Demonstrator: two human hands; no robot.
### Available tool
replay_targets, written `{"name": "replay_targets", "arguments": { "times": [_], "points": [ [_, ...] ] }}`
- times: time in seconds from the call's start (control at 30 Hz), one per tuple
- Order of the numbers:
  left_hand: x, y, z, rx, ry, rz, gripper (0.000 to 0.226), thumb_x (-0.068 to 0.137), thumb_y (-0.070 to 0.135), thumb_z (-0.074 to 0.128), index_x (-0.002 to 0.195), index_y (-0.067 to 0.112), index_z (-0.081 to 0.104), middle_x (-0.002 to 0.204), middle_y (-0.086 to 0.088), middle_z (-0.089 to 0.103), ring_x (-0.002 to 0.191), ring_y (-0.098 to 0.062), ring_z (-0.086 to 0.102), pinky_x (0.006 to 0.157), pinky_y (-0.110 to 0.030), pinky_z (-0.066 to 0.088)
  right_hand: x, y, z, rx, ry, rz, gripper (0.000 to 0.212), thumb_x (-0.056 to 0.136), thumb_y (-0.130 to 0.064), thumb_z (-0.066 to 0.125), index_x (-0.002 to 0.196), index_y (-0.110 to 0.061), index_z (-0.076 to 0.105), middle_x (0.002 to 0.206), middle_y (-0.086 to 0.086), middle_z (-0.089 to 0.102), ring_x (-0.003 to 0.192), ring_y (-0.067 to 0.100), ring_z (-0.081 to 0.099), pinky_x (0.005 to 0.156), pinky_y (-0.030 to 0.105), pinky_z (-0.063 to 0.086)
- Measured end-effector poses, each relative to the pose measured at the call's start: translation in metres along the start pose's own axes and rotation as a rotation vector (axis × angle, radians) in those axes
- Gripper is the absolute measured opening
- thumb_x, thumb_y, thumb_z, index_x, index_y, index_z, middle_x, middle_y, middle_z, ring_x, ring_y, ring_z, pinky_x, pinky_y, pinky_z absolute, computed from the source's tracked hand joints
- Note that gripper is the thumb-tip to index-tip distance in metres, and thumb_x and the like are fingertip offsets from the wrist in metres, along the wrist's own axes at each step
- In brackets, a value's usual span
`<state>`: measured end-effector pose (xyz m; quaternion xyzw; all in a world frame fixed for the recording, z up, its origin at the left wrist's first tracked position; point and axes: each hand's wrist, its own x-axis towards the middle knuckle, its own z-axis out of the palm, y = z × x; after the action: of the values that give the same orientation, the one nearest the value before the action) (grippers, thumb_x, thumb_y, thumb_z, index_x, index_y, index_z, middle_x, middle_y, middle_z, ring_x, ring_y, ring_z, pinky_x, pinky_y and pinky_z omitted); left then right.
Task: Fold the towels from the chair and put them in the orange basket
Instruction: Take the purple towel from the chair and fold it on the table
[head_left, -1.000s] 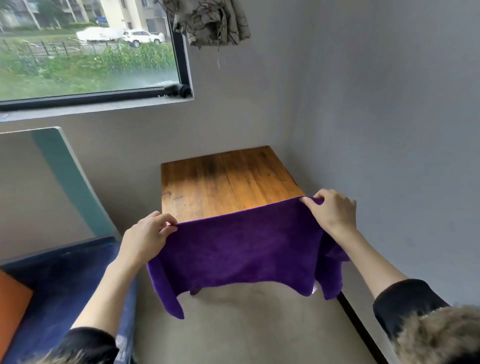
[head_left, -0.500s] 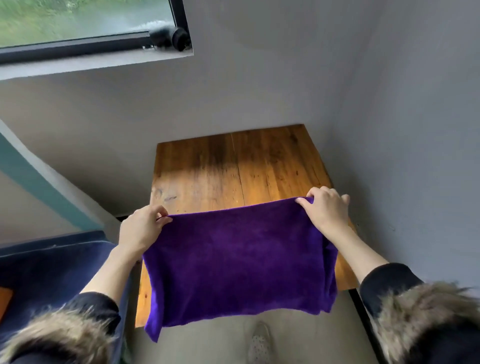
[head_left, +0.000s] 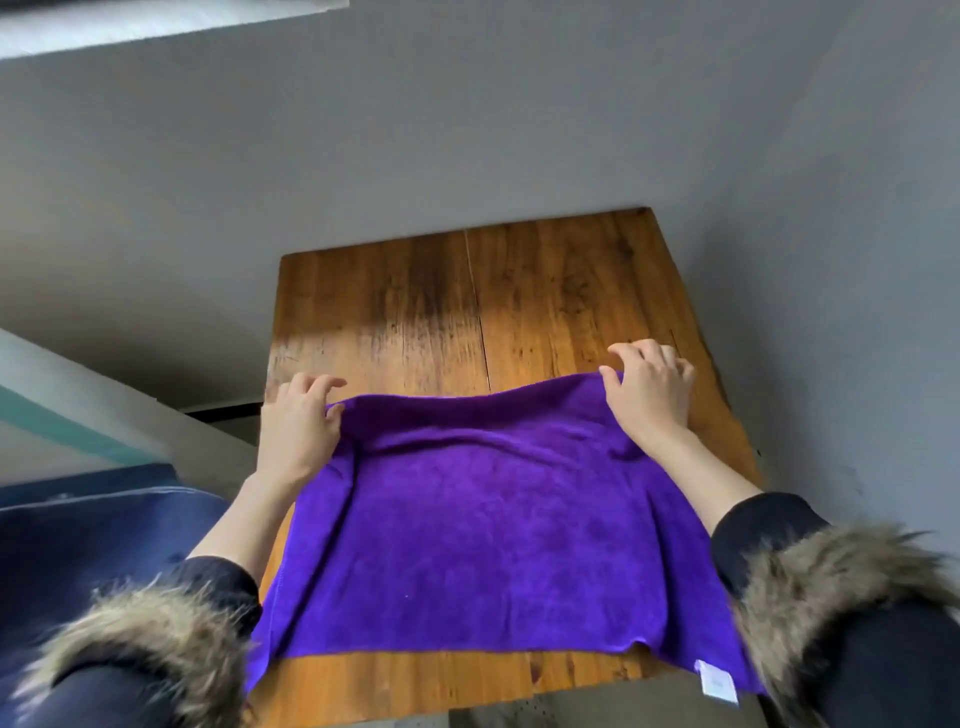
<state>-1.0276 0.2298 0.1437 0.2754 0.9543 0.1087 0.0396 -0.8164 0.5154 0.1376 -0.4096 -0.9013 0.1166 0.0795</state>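
Now the purple towel (head_left: 483, 525), held in the air a moment ago, is laid flat on the tabletop (head_left: 467, 301); its far corners are pinched by the left hand (head_left: 298, 423) and right hand (head_left: 649, 395), ready for folding.

The towel (head_left: 493, 530) is deep purple and plush, and it lies spread out flat on the wooden counter (head_left: 467, 312). It covers the near half of the top. Its far edge runs across the middle of the counter and is a little raised and wrinkled. Its near edge stops just before the near edge of the counter. The left side hangs slightly over the left edge. At the near right corner a small white label (head_left: 716, 682) hangs off the counter.
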Motion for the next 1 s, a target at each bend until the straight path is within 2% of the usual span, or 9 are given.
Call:
{"name": "replay_targets", "arguments": {
  "times": [0.23,0.43,0.5,0.53,0.6,0.7,0.77,0.87,1.0],
  "points": [
    [-0.002,-0.037,0.036,-0.094,-0.238,-0.022,0.033,0.089,0.005,0.050,0.120,0.012,0.057,0.125,-0.013,0.051,0.116,-0.033,0.047,0.087,-0.044,0.043,-0.033,-0.027,0.056,0.067,-0.187,-0.008,0.039,0.095,-0.027,0.047,0.131,-0.014,0.050,0.134,0.006,0.052,0.126,0.024,0.043,0.110,0.043,0.025],
    [0.014,-0.076,0.053,-0.192,-0.267,-0.064,0.047,0.089,-0.002,0.045,0.135,0.008,0.044,0.132,-0.019,0.043,0.121,-0.036,0.041,0.100,-0.043,0.036,-0.071,-0.092,0.106,0.002,-0.337,-0.058,0.048,0.097,-0.035,0.039,0.143,-0.020,0.033,0.153,0.005,0.025,0.142,0.019,0.016,0.115,0.045,0.004],
    [0.023,-0.087,0.058,-0.186,-0.286,-0.051,0.046,0.091,0.002,0.044,0.137,0.009,0.041,0.129,-0.020,0.043,0.120,-0.036,0.040,0.098,-0.043,0.037,-0.081,-0.118,0.123,-0.018,-0.341,-0.104,0.050,0.095,-0.036,0.045,0.142,-0.019,0.036,0.153,0.007,0.025,0.143,0.022,0.017,0.114,0.051,0.006],
    [0.027,-0.092,0.061,-0.178,-0.290,-0.049,0.044,0.092,0.005,0.045,0.137,0.009,0.042,0.126,-0.021,0.043,0.119,-0.036,0.040,0.096,-0.043,0.038,-0.085,-0.131,0.131,-0.023,-0.328,-0.131,0.051,0.091,-0.035,0.053,0.138,-0.017,0.043,0.151,0.009,0.031,0.140,0.025,0.025,0.112,0.056,0.012],
    [0.033,-0.103,0.068,-0.178,-0.277,-0.056,0.040,0.092,0.013,0.051,0.132,0.009,0.046,0.117,-0.021,0.044,0.114,-0.038,0.040,0.093,-0.045,0.039,-0.093,-0.151,0.147,-0.061,-0.317,-0.159,0.056,0.078,-0.036,0.071,0.128,-0.014,0.055,0.142,0.013,0.045,0.131,0.031,0.041,0.103,0.064,0.028],
    [0.042,-0.116,0.078,-0.205,-0.235,-0.040,0.029,0.088,0.017,0.060,0.114,0.005,0.055,0.105,-0.020,0.045,0.107,-0.037,0.041,0.088,-0.045,0.040,-0.102,-0.171,0.166,-0.095,-0.302,-0.144,0.068,0.071,-0.040,0.075,0.131,-0.016,0.053,0.144,0.013,0.042,0.132,0.034,0.040,0.097,0.067,0.030],
    [0.049,-0.124,0.082,-0.225,-0.214,-0.029,0.021,0.087,0.017,0.061,0.101,0.002,0.058,0.101,-0.019,0.044,0.103,-0.036,0.041,0.088,-0.043,0.039,-0.107,-0.177,0.172,-0.101,-0.283,-0.141,0.072,0.073,-0.040,0.073,0.136,-0.019,0.046,0.149,0.012,0.034,0.137,0.033,0.031,0.097,0.068,0.027],
    [0.055,-0.139,0.084,-0.219,-0.200,0.000,0.014,0.086,0.013,0.062,0.092,0.001,0.058,0.100,-0.021,0.047,0.100,-0.036,0.042,0.087,-0.043,0.038,-0.112,-0.180,0.176,-0.119,-0.289,-0.146,0.069,0.079,-0.039,0.066,0.139,-0.021,0.040,0.152,0.011,0.027,0.140,0.029,0.017,0.098,0.069,0.024],
    [0.066,-0.163,0.076,-0.113,-0.158,0.083,0.008,0.083,0.010,0.063,0.085,0.003,0.059,0.092,-0.018,0.055,0.089,-0.038,0.046,0.076,-0.046,0.040,-0.115,-0.185,0.177,-0.166,-0.323,-0.128,0.056,0.085,-0.040,0.039,0.136,-0.020,0.046,0.152,0.010,0.027,0.139,0.028,0.017,0.100,0.068,0.026]
  ]
}}
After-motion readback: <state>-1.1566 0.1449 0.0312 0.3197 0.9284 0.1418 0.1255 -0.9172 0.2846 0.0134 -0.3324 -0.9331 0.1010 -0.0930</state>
